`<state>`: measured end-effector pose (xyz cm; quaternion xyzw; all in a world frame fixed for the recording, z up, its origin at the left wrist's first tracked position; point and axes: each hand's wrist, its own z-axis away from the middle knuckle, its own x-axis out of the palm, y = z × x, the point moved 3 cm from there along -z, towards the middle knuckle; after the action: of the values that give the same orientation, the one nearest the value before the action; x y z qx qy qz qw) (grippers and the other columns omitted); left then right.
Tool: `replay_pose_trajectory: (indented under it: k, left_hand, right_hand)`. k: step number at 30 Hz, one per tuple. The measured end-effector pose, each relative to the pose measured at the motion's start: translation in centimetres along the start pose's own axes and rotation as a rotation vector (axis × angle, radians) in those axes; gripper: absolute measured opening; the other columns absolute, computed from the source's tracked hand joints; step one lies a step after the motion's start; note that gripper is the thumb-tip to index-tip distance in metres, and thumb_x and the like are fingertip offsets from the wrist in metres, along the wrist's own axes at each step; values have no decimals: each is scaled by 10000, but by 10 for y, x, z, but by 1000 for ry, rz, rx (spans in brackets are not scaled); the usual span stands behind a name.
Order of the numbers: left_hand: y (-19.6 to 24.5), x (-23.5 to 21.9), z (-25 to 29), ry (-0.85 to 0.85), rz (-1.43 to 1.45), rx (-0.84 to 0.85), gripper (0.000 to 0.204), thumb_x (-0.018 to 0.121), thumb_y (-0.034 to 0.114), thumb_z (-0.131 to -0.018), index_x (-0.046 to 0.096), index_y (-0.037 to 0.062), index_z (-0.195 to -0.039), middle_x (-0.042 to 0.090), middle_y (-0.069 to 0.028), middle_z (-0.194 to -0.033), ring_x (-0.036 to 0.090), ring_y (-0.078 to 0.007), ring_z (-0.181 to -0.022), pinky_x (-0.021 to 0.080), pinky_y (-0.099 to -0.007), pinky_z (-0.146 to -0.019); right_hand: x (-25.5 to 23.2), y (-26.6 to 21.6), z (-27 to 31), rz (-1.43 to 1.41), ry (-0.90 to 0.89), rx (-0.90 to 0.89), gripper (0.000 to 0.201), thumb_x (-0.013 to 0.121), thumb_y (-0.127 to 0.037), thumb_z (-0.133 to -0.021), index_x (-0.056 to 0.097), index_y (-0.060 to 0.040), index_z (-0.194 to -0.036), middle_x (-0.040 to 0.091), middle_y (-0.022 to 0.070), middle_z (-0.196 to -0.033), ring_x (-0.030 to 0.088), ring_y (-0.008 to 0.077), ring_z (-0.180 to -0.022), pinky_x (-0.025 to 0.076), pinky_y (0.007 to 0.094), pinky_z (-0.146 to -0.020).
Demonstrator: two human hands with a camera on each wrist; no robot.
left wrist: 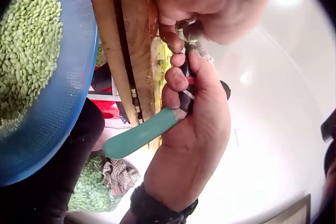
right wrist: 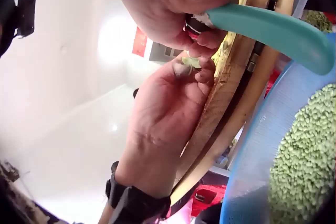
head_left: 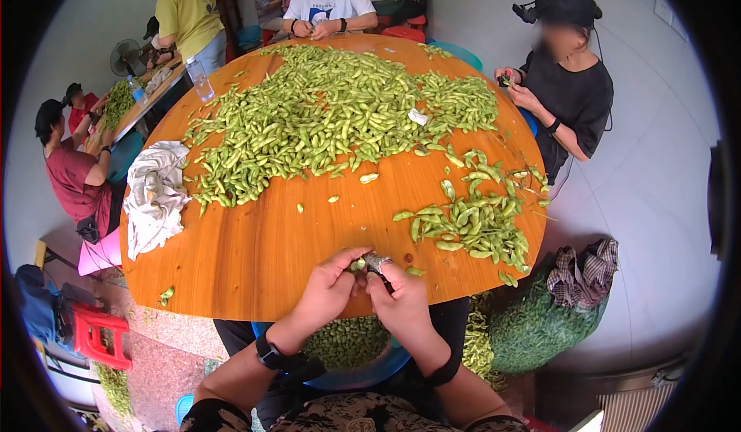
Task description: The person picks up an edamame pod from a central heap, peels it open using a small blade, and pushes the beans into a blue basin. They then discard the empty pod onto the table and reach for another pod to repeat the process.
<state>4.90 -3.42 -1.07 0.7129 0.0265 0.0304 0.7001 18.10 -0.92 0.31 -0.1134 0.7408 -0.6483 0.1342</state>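
Observation:
At the table's near edge both hands meet close together. My left hand [head_left: 328, 287] pinches a green soybean pod [right wrist: 193, 63] between thumb and fingertips. Fingers of my right hand [head_left: 401, 302] curl round a tool with a curved teal handle [left wrist: 139, 137] and dark wrapping near its working end. That end lies right at the pod, largely covered by the fingers, so I cannot tell what kind of tool it is. Under the hands, a blue mesh basket [left wrist: 79, 79] holds shelled green beans [right wrist: 307, 150].
On the round wooden table [head_left: 270, 258] lie a large heap of pods [head_left: 332, 112], a smaller pile [head_left: 478, 220] and a white cloth [head_left: 154, 193]. A bottle [head_left: 199, 79] stands at the far left. A filled mesh sack [head_left: 540, 328] is on the floor right. Other people sit around.

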Motion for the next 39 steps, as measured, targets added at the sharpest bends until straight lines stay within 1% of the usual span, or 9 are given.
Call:
replay_pose_trajectory:
  k: [6, 10, 15, 18, 20, 26, 29, 36, 39]
  left_hand:
    - [4, 0, 5, -21, 32, 57, 397, 381, -61, -880, 566, -6, -1227, 559, 11, -864, 486, -65, -715, 450, -215, -685]
    - [2, -1, 7, 73, -236, 180, 344, 401, -40, -890, 575, -8, -1185, 593, -8, -894, 531, -69, -710, 466, -228, -666]
    - [15, 1, 14, 105, -213, 79, 321, 398, -43, -882, 587, -6, -1140, 616, -29, -891, 571, -106, -678, 487, -265, -648]
    - [22, -11, 36, 208, -382, 190, 340, 406, -68, -845, 603, 7, -1111, 608, -73, -899, 590, -160, -707, 491, -281, -682]
    - [18, -15, 64, -103, -625, 261, 350, 440, -82, -814, 612, 15, -1102, 595, -115, -944, 607, -233, -747, 498, -300, -698]
    - [54, -6, 82, -343, -771, 404, 210, 564, -6, -809, 624, 25, -1008, 596, -151, -915, 613, -328, -791, 514, -411, -707]
    - [59, -18, 41, -237, -955, 304, 162, 591, 36, -813, 620, 16, -971, 591, -161, -926, 612, -352, -770, 507, -436, -690]
    - [38, -19, -134, 133, -1155, 474, 226, 628, 128, -842, 629, 15, -1037, 600, -172, -974, 611, -372, -748, 511, -417, -704]
    - [21, -18, -169, 103, -1239, 266, 292, 638, 157, -843, 606, 22, -1100, 603, -186, -1018, 618, -378, -842, 510, -427, -777]
  right_hand:
    - [1, 6, 3, 117, -34, -68, 75, 561, -14, -869, 600, 19, -925, 614, 181, -746, 609, 194, -636, 459, 302, -579]
    - [5, 8, 8, 66, -24, -36, 102, 566, -19, -868, 607, 14, -955, 605, 189, -744, 593, 185, -624, 459, 306, -580]
    - [-3, 4, 4, -22, 14, -16, 177, 540, -11, -903, 644, -22, -1046, 575, -9, -680, 518, 33, -524, 416, 200, -448]
    - [-34, 7, -9, -42, 108, 46, 219, 516, -15, -917, 622, -27, -1109, 590, 20, -706, 474, 41, -472, 388, 201, -419]
    - [-65, 13, -21, 18, 147, 47, 192, 511, -35, -928, 618, -20, -1087, 585, 22, -703, 467, 45, -460, 366, 205, -398]
    - [-100, 12, -31, -132, 167, 267, 146, 496, -63, -937, 618, -8, -995, 567, 15, -662, 472, 57, -446, 347, 222, -388]
    - [-99, 12, -31, -123, 137, 229, 150, 495, -67, -939, 624, -23, -1002, 559, 11, -661, 470, 53, -447, 345, 218, -383]
    - [-102, 14, -27, -86, 140, 222, 134, 500, -49, -931, 616, -15, -990, 564, 15, -660, 485, 55, -464, 368, 217, -418]
    - [-99, 16, -27, -94, 170, 152, 129, 492, -74, -944, 566, -24, -850, 539, 0, -613, 457, 54, -420, 331, 211, -373]
